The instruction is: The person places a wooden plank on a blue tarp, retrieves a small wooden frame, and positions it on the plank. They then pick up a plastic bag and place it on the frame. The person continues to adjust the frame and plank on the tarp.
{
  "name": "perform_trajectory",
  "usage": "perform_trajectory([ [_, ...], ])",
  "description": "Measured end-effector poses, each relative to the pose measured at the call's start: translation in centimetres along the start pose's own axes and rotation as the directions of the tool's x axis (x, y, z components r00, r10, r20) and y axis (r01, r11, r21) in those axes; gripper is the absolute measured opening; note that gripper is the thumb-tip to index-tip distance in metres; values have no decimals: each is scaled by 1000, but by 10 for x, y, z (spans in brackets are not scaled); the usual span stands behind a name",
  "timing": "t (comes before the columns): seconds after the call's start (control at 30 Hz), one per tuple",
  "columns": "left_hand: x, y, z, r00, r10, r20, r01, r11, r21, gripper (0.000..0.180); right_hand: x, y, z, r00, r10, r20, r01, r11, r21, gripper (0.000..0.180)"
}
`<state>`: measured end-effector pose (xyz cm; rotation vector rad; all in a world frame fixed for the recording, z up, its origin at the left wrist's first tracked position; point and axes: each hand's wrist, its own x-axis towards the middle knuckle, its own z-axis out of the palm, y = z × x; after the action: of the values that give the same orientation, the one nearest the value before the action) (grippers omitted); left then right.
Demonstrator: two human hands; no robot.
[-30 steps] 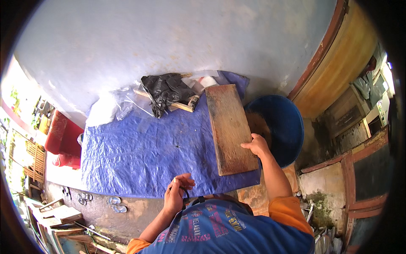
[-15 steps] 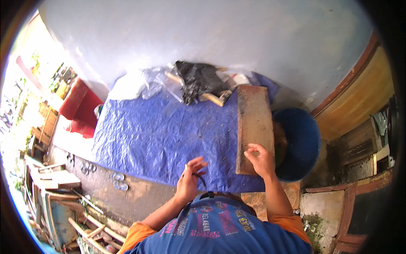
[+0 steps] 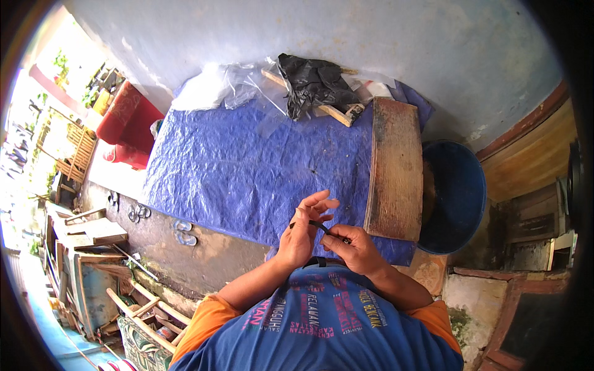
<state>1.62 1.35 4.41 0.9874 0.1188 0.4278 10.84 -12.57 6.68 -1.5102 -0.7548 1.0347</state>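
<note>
A thin black strap (image 3: 319,226) runs across my left hand (image 3: 301,232) toward my right hand (image 3: 356,249), just in front of my chest. It seems to loop round the left hand, though the far side is hidden. The left fingers are stretched out and slightly bent, apart from each other. Thumb and fingers of my right hand pinch the strap's end, where a small dark piece shows. Both hands are above the near edge of a blue tarp (image 3: 247,161). A worn wooden board (image 3: 396,167) lies on the tarp's right end, beyond my right hand.
A dark blue barrel (image 3: 461,198) stands right of the board. Along the wall lie a crumpled black plastic bag (image 3: 315,83), clear plastic (image 3: 219,86) and a wood piece (image 3: 340,114). To the left are a red chair (image 3: 130,117), sandals (image 3: 184,232) and stacked wooden furniture (image 3: 93,235).
My right hand has come left from over the board and taken hold of the strap. My left hand has risen slightly and moved right. The view has shifted.
</note>
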Motion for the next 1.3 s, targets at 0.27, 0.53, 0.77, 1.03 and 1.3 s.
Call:
perform_trajectory([
  [0.27,-10,-5,0,998,-34,-51,37,998,47,41,-8,0,-4,985,69,-156,-39,981,189,20],
  [0.53,7,-6,8,995,-82,-50,79,995,-56,35,-22,18,-17,972,123,-198,11,826,564,27],
  [0.77,25,4,29,991,-38,129,15,985,173,30,-50,37,-36,907,165,-388,142,746,650,37],
  [1.03,41,13,48,960,-203,193,203,979,20,33,-69,42,-25,793,196,-577,282,720,633,31],
  [1.3,57,31,57,928,-264,263,305,943,-130,35,-76,12,7,692,136,-709,440,699,563,29],
])
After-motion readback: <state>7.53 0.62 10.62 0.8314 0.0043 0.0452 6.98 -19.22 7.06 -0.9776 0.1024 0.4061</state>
